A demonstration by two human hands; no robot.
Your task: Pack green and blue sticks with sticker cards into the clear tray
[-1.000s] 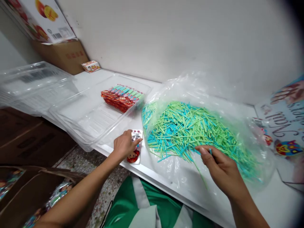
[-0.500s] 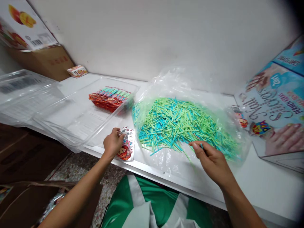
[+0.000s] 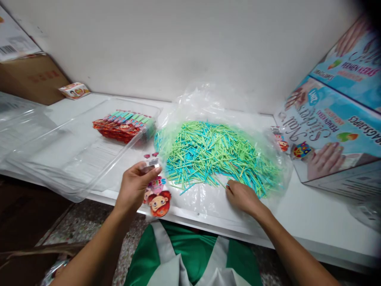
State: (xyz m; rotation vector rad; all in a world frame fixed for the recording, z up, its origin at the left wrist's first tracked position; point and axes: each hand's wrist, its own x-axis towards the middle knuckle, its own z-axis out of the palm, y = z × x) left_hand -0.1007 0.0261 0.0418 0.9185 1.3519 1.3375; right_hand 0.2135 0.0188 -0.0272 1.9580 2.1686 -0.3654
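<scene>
My left hand (image 3: pixel 135 183) pinches a small printed packet (image 3: pixel 159 202) by its upper part, near the table's front edge; a red-haired cartoon figure shows on it. Thin green and blue sticks (image 3: pixel 208 153) lie heaped on a clear plastic bag (image 3: pixel 205 198). At the heap's front edge, my right hand (image 3: pixel 242 195) has its fingers closed around a thin green stick (image 3: pixel 220 182). Left of the heap, a stack of red packets (image 3: pixel 120 129) with green and blue sticks sits in a clear plastic tray (image 3: pixel 74 139).
More clear trays (image 3: pixel 18 115) lie at the far left. A brown carton (image 3: pixel 35 81) and a small printed box (image 3: pixel 74 90) stand by the wall. Large blue printed boxes (image 3: pixel 336 139) stand at the right. An open carton (image 3: pixel 38 254) is below at the left.
My left hand has lifted the packet from the table. My right hand has moved left and turned at the front of the stick heap. The view has shifted right.
</scene>
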